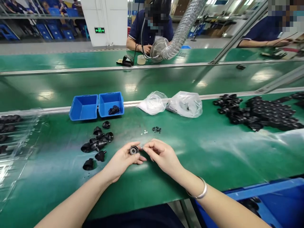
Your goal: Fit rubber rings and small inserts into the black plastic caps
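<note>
My left hand [125, 158] is closed around a round black plastic part [134, 150], its hollow face turned up toward me. Just right of it, my right hand [161, 153] pinches a tiny pale piece [142, 146] between thumb and forefinger, too small to name. Beyond the hands lie a few small white pieces [144, 132] and a little pile of small black pieces [156, 129]. To the left, several black cup-shaped plastic parts [98, 144] lie loosely on the green table [213, 158].
Two blue bins [83, 107] stand at the back left, one with black rings [114, 110]. Clear plastic bags [185, 104] sit behind the hands. Black parts [268, 110] are heaped at right, above a blue crate [280, 202]. Clear trays [19, 139] lie left. A co-worker [153, 28] sits opposite.
</note>
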`<state>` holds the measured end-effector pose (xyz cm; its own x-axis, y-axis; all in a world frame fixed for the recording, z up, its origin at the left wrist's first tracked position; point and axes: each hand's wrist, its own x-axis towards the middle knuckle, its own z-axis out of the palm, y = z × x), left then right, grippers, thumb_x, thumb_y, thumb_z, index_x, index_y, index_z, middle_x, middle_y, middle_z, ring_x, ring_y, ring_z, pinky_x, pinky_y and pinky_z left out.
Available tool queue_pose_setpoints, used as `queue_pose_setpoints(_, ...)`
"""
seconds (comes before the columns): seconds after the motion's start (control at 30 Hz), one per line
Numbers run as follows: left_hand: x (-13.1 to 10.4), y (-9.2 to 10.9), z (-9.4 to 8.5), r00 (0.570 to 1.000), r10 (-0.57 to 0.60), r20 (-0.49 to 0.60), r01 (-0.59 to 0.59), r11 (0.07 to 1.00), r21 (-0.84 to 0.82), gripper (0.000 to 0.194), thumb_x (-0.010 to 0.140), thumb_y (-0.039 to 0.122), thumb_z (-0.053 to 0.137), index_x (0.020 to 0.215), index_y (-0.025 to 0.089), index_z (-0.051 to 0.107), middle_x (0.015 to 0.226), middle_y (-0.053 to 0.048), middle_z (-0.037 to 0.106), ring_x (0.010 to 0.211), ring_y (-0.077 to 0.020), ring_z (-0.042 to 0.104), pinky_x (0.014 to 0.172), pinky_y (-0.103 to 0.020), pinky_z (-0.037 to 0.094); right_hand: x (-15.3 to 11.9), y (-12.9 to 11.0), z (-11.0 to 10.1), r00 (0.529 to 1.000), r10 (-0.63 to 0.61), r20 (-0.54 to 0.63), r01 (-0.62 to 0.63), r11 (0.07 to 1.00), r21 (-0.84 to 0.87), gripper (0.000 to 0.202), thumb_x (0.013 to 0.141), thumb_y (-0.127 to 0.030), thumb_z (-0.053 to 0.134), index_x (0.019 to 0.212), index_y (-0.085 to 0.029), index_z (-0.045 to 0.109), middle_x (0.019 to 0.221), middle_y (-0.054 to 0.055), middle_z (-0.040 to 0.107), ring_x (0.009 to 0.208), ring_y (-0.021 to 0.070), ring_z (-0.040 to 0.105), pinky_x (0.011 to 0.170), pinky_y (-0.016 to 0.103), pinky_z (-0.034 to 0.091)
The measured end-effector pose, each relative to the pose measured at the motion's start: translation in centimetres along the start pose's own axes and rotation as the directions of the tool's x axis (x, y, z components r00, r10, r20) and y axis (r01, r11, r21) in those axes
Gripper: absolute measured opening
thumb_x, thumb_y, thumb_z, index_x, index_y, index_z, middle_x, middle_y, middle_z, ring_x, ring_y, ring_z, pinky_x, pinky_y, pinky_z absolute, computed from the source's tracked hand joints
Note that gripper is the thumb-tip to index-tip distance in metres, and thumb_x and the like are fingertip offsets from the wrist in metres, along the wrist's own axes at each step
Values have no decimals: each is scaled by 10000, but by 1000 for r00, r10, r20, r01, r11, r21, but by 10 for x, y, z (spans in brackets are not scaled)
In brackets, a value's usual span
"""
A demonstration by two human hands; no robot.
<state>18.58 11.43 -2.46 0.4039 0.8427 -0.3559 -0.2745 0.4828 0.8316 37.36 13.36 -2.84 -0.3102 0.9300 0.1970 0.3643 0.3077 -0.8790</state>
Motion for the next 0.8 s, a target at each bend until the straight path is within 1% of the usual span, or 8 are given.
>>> queue_pose_setpoints(0.13, 1, -12, -2, 994, 93, 48, -100, 977, 186, 464, 823, 204, 644, 1260, 182, 490, 1123, -85, 591, 1028, -214, 616, 943, -379, 484, -8, 1, 12, 952, -305, 33, 306, 932, -196, 113, 947, -160, 523, 934, -150, 635, 819, 62, 634, 769, 155, 607, 695, 277, 513)
queue_pose_setpoints(0.23, 0, -17, -5, 986, 164, 33, -163, 894, 418, 443, 840, 176, 577, 1276, 215, 505, 1178, -84, 572, 1045, -212, 587, 932, -372, 478, -13, 3, 18, 909, -410, 76, 408, 834, -371, 123, 951, -123, 499, 982, -118, 618, 867, 93, 642, 790, 169, 621, 702, 294, 534)
queue_pose_setpoints(0.37, -3, -17, -7, 982, 190, 21, -159, 755, 637, 460, 859, 176, 527, 1312, 246, 490, 944, -28, 605, 822, -175, 587, 866, -374, 492, -16, 0, 19, 875, -461, 150, 464, 706, -535, 161, 959, -109, 463, 992, -96, 619, 838, 102, 650, 778, 184, 636, 678, 304, 548)
queue_pose_setpoints(0.43, -4, -16, -6, 980, 196, 26, -161, 716, 680, 467, 861, 168, 509, 1322, 238, 481, 806, 6, 571, 747, -166, 565, 837, -363, 495, -17, -1, 20, 855, -486, 183, 491, 645, -585, 174, 959, -101, 453, 1004, -87, 620, 837, 108, 657, 781, 195, 641, 680, 319, 554)
queue_pose_setpoints(0.53, -4, -16, -5, 978, 205, 24, -161, 685, 711, 473, 853, 150, 499, 1321, 224, 479, 733, 30, 531, 661, -149, 534, 813, -354, 498, -17, -2, 20, 832, -515, 209, 525, 603, -601, 168, 949, -85, 467, 1015, -69, 621, 844, 118, 666, 787, 207, 643, 679, 331, 559)
queue_pose_setpoints(0.67, -3, -16, -5, 978, 205, 32, -161, 650, 743, 479, 847, 131, 491, 1320, 207, 477, 768, 17, 571, 661, -151, 553, 841, -375, 500, -14, 0, 20, 830, -518, 208, 537, 640, -549, 151, 947, -83, 478, 956, -74, 629, 829, 118, 661, 789, 199, 645, 678, 313, 566)
queue_pose_setpoints(0.73, -4, -15, -6, 975, 213, 57, -182, 634, 751, 477, 850, 124, 481, 1320, 206, 476, 926, -33, 621, 760, -169, 594, 856, -378, 506, -13, 1, 20, 836, -511, 200, 531, 662, -529, 161, 953, -91, 469, 947, -88, 630, 826, 110, 660, 783, 189, 642, 674, 305, 565)
queue_pose_setpoints(0.8, -4, -14, -6, 972, 217, 89, -209, 627, 750, 478, 858, 125, 472, 1327, 218, 469, 1165, -87, 589, 868, -182, 614, 854, -369, 521, -13, 2, 19, 837, -511, 196, 532, 674, -513, 172, 962, -106, 459, 962, -100, 631, 836, 100, 664, 775, 181, 635, 677, 305, 564)
